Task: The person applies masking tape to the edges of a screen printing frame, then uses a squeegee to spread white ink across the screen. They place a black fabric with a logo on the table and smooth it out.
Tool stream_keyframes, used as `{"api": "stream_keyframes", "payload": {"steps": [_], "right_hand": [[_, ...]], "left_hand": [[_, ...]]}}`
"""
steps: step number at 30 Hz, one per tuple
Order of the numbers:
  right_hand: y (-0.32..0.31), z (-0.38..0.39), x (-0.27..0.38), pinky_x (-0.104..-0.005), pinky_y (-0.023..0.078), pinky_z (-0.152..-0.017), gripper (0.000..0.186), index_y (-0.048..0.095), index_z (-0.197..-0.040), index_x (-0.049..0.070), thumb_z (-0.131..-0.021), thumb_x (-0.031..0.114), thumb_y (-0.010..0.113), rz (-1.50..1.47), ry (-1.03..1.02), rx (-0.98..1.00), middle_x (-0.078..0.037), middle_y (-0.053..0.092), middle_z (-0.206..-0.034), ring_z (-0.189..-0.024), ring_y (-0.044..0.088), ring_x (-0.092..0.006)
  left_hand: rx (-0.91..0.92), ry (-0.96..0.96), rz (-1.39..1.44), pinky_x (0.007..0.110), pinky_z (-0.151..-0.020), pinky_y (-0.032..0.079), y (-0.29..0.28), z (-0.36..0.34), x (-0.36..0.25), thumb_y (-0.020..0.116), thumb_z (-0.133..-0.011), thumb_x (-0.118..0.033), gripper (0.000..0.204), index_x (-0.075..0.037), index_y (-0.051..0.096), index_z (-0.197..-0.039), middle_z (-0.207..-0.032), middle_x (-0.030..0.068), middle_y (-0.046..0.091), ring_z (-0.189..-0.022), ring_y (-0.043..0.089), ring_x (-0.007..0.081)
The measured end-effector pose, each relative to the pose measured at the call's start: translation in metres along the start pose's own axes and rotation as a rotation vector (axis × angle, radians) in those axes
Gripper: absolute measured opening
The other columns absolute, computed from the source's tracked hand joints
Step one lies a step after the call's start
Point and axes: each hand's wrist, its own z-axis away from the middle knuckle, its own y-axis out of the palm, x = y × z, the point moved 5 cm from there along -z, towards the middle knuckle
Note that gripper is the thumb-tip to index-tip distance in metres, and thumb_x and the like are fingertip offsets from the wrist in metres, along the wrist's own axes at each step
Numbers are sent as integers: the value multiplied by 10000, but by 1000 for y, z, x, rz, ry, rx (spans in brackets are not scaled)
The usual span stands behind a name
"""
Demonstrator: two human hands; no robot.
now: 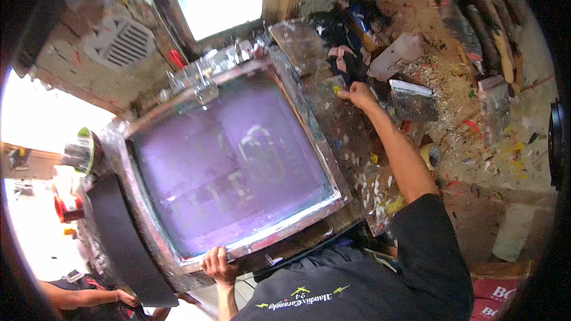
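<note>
Left hand (219,266) gripping rectangular purple mesh screen (229,154) by stiff-looking rim (285,229), mesh likely fragile; right hand (358,96) curling, contents unclear.

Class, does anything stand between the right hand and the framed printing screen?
Only a yellow thing, too small to identify, right at the right hand; past it, I see just paint-stained board before the framed printing screen.

The left hand (220,267) is curled, the right arm (402,153) outstretched, and the right hand (358,96) seemingly pinched.
</note>
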Motion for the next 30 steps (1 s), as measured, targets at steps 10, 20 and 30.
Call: {"api": "stream_keyframes", "payload": {"steps": [10, 20, 30], "right_hand": [[29, 125, -6, -353, 519, -744, 394, 678, -974, 40, -1012, 429, 628, -987, -112, -130, -78, 708, -874, -798, 680, -210], [-22, 206, -55, -337, 549, -742, 456, 661, -1026, 41, -1059, 478, 537, -1535, 95, -70, -76, 701, -906, -863, 689, -196], [-33, 69, 118, -469, 494, -928, 180, 622, -1132, -9, -997, 104, 588, -405, -763, -486, -204, 675, -1056, -1035, 640, -404]], "left_hand": [[-112, -24, -16, 498, -932, 428, -1, -11, -9, 691, -817, -714, 705, -53, 621, -1054, -1038, 145, 644, -1002, 602, 365], [-36, -24, 15, 509, -944, 409, -14, -20, -16, 721, -800, -677, 706, -46, 584, -1087, -1056, 142, 617, -1015, 577, 364], [-49, -49, 7, 491, -930, 412, -13, -10, -8, 753, -766, -664, 695, -66, 591, -1082, -1048, 119, 634, -1005, 594, 338]]}}
